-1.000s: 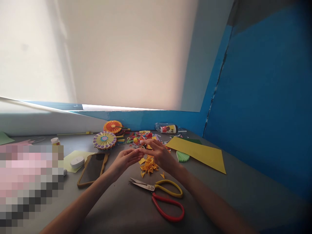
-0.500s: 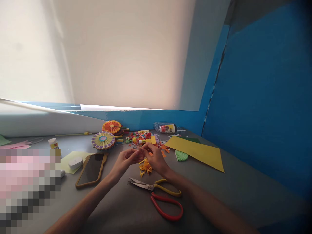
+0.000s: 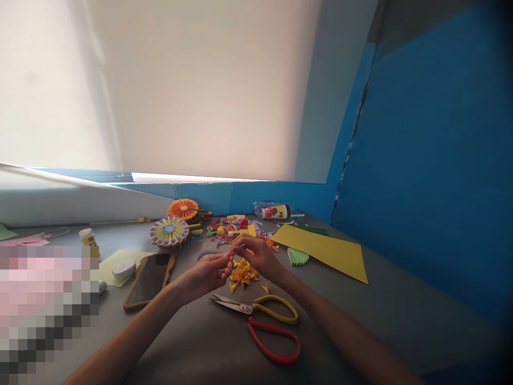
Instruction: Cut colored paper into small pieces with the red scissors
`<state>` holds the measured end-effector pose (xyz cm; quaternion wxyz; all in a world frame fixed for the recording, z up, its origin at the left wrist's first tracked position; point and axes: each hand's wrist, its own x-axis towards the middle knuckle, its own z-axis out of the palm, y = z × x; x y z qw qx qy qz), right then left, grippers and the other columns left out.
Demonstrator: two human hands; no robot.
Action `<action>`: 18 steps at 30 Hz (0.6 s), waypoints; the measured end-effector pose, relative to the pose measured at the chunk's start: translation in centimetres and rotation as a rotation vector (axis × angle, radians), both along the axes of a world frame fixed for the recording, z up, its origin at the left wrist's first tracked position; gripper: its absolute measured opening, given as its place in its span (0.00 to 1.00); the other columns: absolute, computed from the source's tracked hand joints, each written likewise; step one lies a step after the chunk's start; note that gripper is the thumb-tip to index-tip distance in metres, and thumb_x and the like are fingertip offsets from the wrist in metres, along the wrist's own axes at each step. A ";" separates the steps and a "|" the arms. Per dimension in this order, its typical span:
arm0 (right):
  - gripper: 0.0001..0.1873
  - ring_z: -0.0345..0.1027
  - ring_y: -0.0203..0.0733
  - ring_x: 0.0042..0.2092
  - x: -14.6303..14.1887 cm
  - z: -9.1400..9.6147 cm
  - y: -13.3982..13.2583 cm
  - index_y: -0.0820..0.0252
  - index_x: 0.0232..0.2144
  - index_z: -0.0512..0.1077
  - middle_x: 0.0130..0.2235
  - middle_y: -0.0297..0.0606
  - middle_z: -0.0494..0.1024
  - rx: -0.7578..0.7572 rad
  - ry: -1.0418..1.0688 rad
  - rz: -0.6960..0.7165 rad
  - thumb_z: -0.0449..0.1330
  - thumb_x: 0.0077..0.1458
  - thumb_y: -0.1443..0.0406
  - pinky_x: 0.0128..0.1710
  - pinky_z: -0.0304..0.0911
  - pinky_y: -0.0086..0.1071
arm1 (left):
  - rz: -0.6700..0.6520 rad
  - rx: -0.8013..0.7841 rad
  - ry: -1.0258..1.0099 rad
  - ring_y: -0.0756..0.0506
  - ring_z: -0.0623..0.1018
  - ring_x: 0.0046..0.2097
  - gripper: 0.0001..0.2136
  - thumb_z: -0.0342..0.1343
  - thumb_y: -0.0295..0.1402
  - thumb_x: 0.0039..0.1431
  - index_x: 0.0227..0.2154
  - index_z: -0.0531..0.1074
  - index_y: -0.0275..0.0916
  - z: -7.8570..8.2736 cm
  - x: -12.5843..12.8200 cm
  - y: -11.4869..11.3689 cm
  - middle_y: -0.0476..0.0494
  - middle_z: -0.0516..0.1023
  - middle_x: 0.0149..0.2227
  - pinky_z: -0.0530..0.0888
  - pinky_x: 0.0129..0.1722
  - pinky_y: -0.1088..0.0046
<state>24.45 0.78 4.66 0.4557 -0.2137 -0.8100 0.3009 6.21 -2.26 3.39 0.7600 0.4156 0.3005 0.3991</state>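
In the head view my left hand and my right hand meet over the middle of the table. Both are closed, fingertips pinched together at one spot. Whatever lies between them is too small to make out. Just below my right hand is a small heap of folded orange paper pieces, with one loose piece beside it. Nearer to me lie scissors with one yellow and one red handle, blades slightly apart and pointing left.
Paper scraps and two pleated paper rosettes lie behind my hands. At left are a phone, a white case and a small glue bottle. Yellow paper, a green pleated fan and a wrapped bottle are at right.
My left hand has shifted a little to the left and turned, its fingers now curled. My right hand has moved slightly right, and more of the orange heap shows.
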 end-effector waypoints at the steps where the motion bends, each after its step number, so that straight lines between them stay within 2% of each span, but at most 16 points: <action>1: 0.15 0.66 0.39 0.38 0.0 0.1 0.0 0.60 0.31 0.68 0.34 0.37 0.70 -0.030 0.004 -0.011 0.49 0.62 0.56 0.39 0.62 0.31 | 0.024 0.051 0.030 0.57 0.71 0.26 0.08 0.61 0.35 0.53 0.31 0.72 0.36 0.0 0.1 0.1 0.51 0.71 0.28 0.67 0.27 0.85; 4: 0.21 0.62 0.36 0.31 -0.1 -0.1 0.2 0.60 0.29 0.65 0.29 0.34 0.67 -0.099 -0.054 -0.086 0.42 0.64 0.52 0.32 0.60 0.30 | 0.125 0.278 0.216 0.55 0.71 0.28 0.13 0.58 0.43 0.54 0.31 0.70 0.36 -0.1 0.3 0.2 0.49 0.72 0.28 0.65 0.26 0.83; 8: 0.20 0.56 0.33 0.25 -0.8 -1.3 0.0 0.59 0.26 0.61 0.24 0.29 0.62 -0.056 -0.164 -0.128 0.47 0.62 0.51 0.24 0.52 0.27 | 0.224 0.666 0.487 0.50 0.73 0.29 0.16 0.52 0.47 0.57 0.31 0.69 0.36 -0.5 0.5 0.1 0.46 0.74 0.27 0.66 0.26 0.79; 10: 0.19 0.56 0.33 0.24 -1.2 -1.8 -0.2 0.59 0.25 0.60 0.23 0.29 0.62 -0.040 -0.157 -0.135 0.47 0.63 0.54 0.24 0.51 0.27 | 0.262 0.781 0.560 0.49 0.74 0.28 0.16 0.50 0.46 0.59 0.31 0.69 0.36 -0.8 0.6 0.0 0.46 0.74 0.26 0.66 0.26 0.78; 13: 0.18 0.55 0.33 0.24 -1.6 -2.1 -0.5 0.59 0.23 0.58 0.22 0.29 0.61 -0.043 -0.125 -0.136 0.46 0.63 0.58 0.25 0.50 0.27 | 0.289 0.843 0.605 0.48 0.74 0.28 0.15 0.48 0.44 0.61 0.30 0.68 0.37 -1.0 0.7 -0.2 0.46 0.74 0.25 0.66 0.27 0.77; 18: 0.17 0.56 0.33 0.25 -1.6 -1.9 -0.9 0.59 0.21 0.57 0.22 0.29 0.62 -0.043 -0.059 -0.121 0.46 0.63 0.62 0.26 0.52 0.27 | 0.321 0.858 0.615 0.48 0.74 0.28 0.14 0.48 0.42 0.61 0.31 0.69 0.37 -0.8 1.1 -0.9 0.47 0.73 0.24 0.67 0.28 0.77</action>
